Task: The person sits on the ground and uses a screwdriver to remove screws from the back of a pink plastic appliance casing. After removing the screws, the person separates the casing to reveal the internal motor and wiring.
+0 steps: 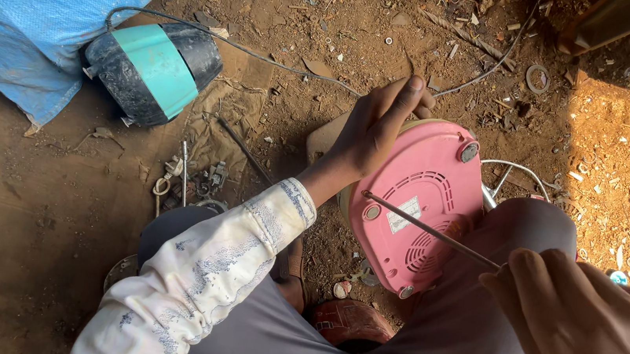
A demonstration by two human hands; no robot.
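The round pink plastic appliance base [418, 205] lies underside-up on the dirt, wedged against the person's knee so it cannot roll. The left hand [374, 132] grips its rim to steady it; the right hand [589, 343], clenched, drives a long thin metal screwdriver [431, 231] into a screw recess.

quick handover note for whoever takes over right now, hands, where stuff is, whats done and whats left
Left hand: gripping the top edge of the pink appliance base, which is turned underside up against the knee.
Right hand: holding a thin screwdriver, tip at a screw near the base's left edge.
Nearby: black and teal motor housing on the dirt, small metal parts beside it.
Done: cannot tell whether any screws are out.
Left: the base cover is still on; likely the remaining screws.
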